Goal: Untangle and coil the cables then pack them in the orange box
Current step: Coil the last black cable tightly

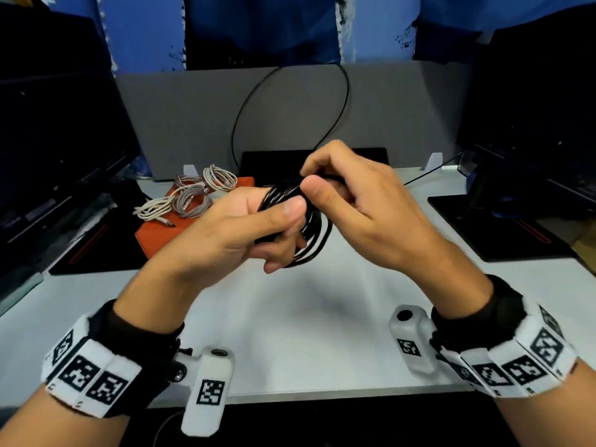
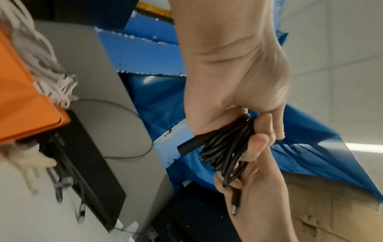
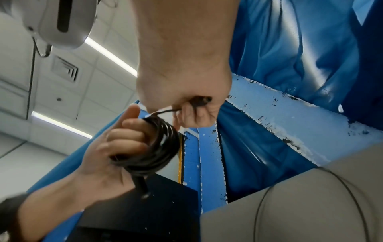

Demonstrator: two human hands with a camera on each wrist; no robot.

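Black cable (image 1: 300, 221), wound into a tight bundle of loops, sits in the air above the middle of the white surface (image 1: 306, 333), caught between your two hands. Your left hand (image 1: 238, 233) grips the bundle: the fingers curl through the loops from below and the thumb lies flat across the top strands. From the left wrist view one plug end (image 2: 235, 205) hangs down out of that grip. Your right hand (image 1: 354, 195) meets the bundle from 2 o'clock, thumb and forefinger pinching a strand at its upper edge while the other fingers fold in behind; the right wrist view shows the other plug end (image 3: 202, 99) tucked against your palm. Both forearms are raised off the surface and angle inward, with marker-printed wristbands (image 1: 87, 379) on each wrist.

At 10 o'clock from the bundle, the orange box (image 1: 154, 237) lies on the surface with several coiled pale cables (image 1: 193, 195) resting on top of it, one loose end trailing over its near side. Behind your hands, at 12 o'clock, a thin black wire (image 1: 290, 101) arches up in front of a grey partition (image 1: 403, 117). Dark monitors (image 1: 54, 130) stand at the far left and far right, each with a black mat (image 1: 503, 233) under it.
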